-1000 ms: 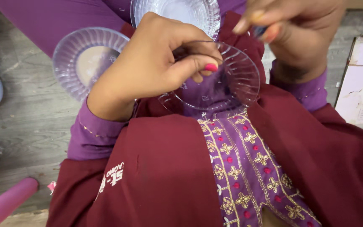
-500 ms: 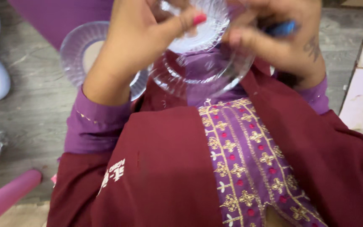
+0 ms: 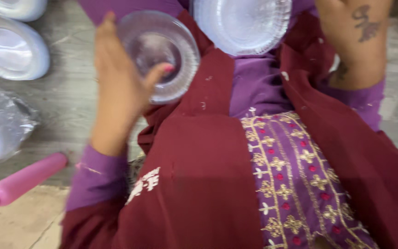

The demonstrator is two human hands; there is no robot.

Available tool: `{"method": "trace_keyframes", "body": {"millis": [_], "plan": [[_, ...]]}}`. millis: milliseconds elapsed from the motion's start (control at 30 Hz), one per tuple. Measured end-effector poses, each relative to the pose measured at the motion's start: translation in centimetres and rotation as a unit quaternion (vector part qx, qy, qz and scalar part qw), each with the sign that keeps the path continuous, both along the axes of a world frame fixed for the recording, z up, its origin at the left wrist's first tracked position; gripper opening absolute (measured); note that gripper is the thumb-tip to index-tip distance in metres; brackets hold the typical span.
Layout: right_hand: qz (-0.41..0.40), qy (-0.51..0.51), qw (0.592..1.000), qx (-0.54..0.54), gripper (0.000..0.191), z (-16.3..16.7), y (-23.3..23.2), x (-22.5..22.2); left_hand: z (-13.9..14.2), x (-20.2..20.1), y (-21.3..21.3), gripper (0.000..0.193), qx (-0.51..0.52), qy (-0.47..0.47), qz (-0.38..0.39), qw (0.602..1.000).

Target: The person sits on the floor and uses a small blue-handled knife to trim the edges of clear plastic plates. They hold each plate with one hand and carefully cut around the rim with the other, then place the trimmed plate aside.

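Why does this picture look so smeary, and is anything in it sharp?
Head view: motion blur smears the left hand and the clear plastic plate it holds; the embroidered purple panel is crisper; soft even light, faint glare on the stacked clear plates; the right hand is cut off at the top edge.

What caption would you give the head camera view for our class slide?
Left hand holds a clear ribbed plastic dish; right hand rests beside a stack of clear dishes.

Bowl (image 3: 160,55) at left hand (image 3: 118,87), plate stack (image 3: 242,23) to its right, rolling pin (image 3: 21,182) lower left.
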State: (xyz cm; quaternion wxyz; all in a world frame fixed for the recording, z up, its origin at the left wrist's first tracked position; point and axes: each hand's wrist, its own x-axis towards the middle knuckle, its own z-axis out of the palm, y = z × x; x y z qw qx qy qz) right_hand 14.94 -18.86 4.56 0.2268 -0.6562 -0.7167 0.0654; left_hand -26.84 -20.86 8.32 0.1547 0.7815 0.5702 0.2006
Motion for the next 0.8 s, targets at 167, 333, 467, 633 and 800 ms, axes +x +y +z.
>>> {"method": "trace_keyframes", "body": {"millis": [167,333,467,633,800], "plan": [[0.085,0.133,0.986,-0.056,0.013,2.4,-0.7,-2.3,2.4,2.5,-2.8,0.098,0.052,-0.003,0.023,0.998],[0.2,0.107,0.97,-0.089,0.02,5.6,-0.5,-5.5,4.9,3.6,-1.9,0.023,0.052,-0.179,0.01,0.982],[0.245,0.373,0.87,-0.208,0.053,8.4,-0.3,-8.3,7.8,3.8,-0.4,0.014,0.019,-0.339,0.007,0.941],[0.275,0.322,0.903,-0.077,0.023,9.2,-0.9,-10.6,9.6,3.8,0.9,0.011,0.047,-0.283,-0.109,0.952],[0.123,0.542,0.83,-0.049,0.014,7.7,-2.0,-10.8,9.3,4.6,1.5,0.016,0.063,-0.316,-0.036,0.946]]}}
